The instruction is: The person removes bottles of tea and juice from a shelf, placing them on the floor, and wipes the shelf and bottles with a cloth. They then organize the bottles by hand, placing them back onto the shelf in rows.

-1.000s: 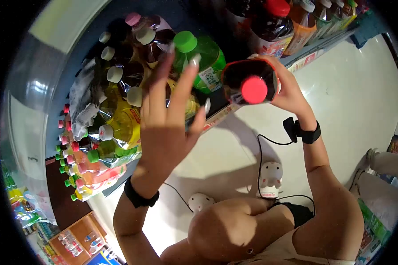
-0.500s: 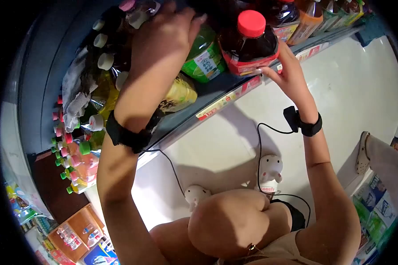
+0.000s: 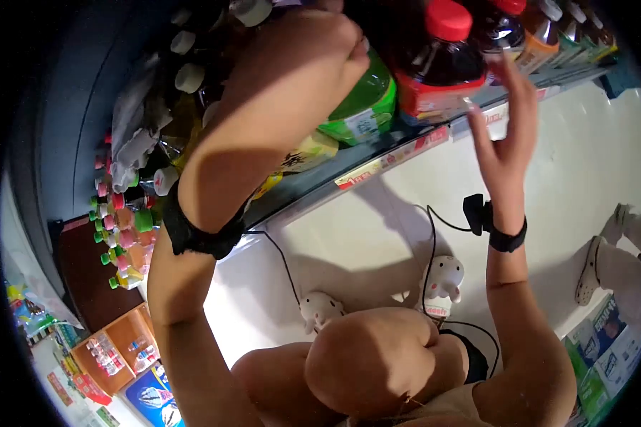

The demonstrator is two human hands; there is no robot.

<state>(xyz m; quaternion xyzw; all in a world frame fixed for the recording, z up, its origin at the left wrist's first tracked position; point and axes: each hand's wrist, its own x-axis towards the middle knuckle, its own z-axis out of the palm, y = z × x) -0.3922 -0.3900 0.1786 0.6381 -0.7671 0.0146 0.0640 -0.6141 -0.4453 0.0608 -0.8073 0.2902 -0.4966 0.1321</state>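
My left hand (image 3: 335, 46) reaches over the shelf by the upper end of a green-labelled bottle (image 3: 370, 103). Most of its fingers are hidden behind the back of the hand, so what they hold, if anything, does not show. Just right of the green bottle stands a large dark drink bottle (image 3: 441, 75) with a red cap and red label. My right hand (image 3: 509, 132) is at that bottle's right side, thumb and fingers apart and slightly blurred, holding nothing. A yellow-labelled bottle (image 3: 312, 153) lies partly behind my left forearm.
More bottles (image 3: 541, 43) line the shelf to the right. White-capped bottles (image 3: 189, 77) and crumpled clear plastic (image 3: 132, 135) are at the left. A price-tag strip (image 3: 377, 167) runs along the shelf edge. A person's shoe (image 3: 589, 274) is on the floor at right.
My right hand has come away from the red-capped bottle and opened. My left hand has shifted right towards the green bottle's top. The view has moved slightly.
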